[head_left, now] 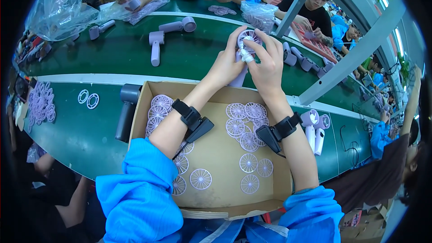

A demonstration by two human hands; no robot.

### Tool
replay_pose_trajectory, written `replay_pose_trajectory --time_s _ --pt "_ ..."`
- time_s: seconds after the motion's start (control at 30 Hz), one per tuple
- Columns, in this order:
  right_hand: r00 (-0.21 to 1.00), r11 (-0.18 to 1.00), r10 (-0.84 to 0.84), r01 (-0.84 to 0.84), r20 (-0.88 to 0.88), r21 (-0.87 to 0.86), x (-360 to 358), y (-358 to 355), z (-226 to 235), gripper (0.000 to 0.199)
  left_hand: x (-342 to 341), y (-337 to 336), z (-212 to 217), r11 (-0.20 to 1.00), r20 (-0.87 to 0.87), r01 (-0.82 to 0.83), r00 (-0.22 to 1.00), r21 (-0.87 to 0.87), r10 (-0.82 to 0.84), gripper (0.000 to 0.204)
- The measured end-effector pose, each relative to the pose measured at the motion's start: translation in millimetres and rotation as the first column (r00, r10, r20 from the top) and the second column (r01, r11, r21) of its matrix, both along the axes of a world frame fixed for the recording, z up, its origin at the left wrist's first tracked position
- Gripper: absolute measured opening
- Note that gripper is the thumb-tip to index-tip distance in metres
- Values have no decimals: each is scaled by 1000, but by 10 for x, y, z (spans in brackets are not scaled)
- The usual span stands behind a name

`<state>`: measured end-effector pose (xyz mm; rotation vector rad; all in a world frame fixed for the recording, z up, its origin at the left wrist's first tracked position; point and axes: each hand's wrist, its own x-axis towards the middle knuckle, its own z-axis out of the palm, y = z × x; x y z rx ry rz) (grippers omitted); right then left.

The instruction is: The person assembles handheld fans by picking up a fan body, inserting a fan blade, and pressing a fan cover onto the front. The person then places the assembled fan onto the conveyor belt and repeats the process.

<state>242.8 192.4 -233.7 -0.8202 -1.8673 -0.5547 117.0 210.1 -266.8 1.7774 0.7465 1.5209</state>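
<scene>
Over the far edge of an open cardboard box point(216, 201), my two hands hold a lilac handheld fan point(238, 79), its round spoked head up and its handle pointing down. My left hand point(226, 65) wraps the fan's left side. My right hand point(268, 63) curls over the right side of the head, with the fingers bent against the rim. Something white, like tape or a wrap, shows at the thumbs over the fan's front. Below, the box holds loose lilac spoked grilles point(200, 179), some heaped at the left and right, others lying singly.
Lilac fans point(155, 47) lie on the green conveyor belt point(117, 56) beyond. Left of the box are a dark grey fan point(127, 112), two lilac rings point(92, 101) and a ring pile point(41, 103). More fans point(310, 130) lie right, near a slanting metal post point(351, 51). Co-workers sit opposite.
</scene>
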Motion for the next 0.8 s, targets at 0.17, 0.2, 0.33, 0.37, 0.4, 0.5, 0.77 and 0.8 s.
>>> replay_pose_trajectory --time_s 0.17,0.2,0.33,0.37,0.4,0.5,0.77,0.8 --pt "999 1000 -5 6 31 -21 50 10 -18 31 -21 -8 1 999 5 44 999 23 -44 72" --pt "999 1000 -6 7 34 -20 68 33 -32 31 -33 -11 5 997 12 67 998 39 -67 71" --pt "993 998 57 -59 101 15 114 107 -49 34 -22 -3 37 970 209 227 956 -85 -206 70" --pt "992 990 125 -126 -13 -58 92 109 -90 38 -6 15 33 969 210 234 954 -81 -213 70" --pt "972 970 193 -209 -132 -123 13 94 -118 42 -14 52 -9 972 226 232 949 -22 -221 67" --pt "850 845 296 -445 -435 -295 -91 -13 -117 48 -46 73 -35 970 259 225 935 96 -243 60" --pt "569 345 112 -791 -815 -505 89 90 -104 65 -91 -74 117 832 336 484 857 -269 -390 54" --pt "580 323 116 -790 -806 -521 104 106 -114 68 -98 -74 111 826 348 493 851 -274 -393 60"
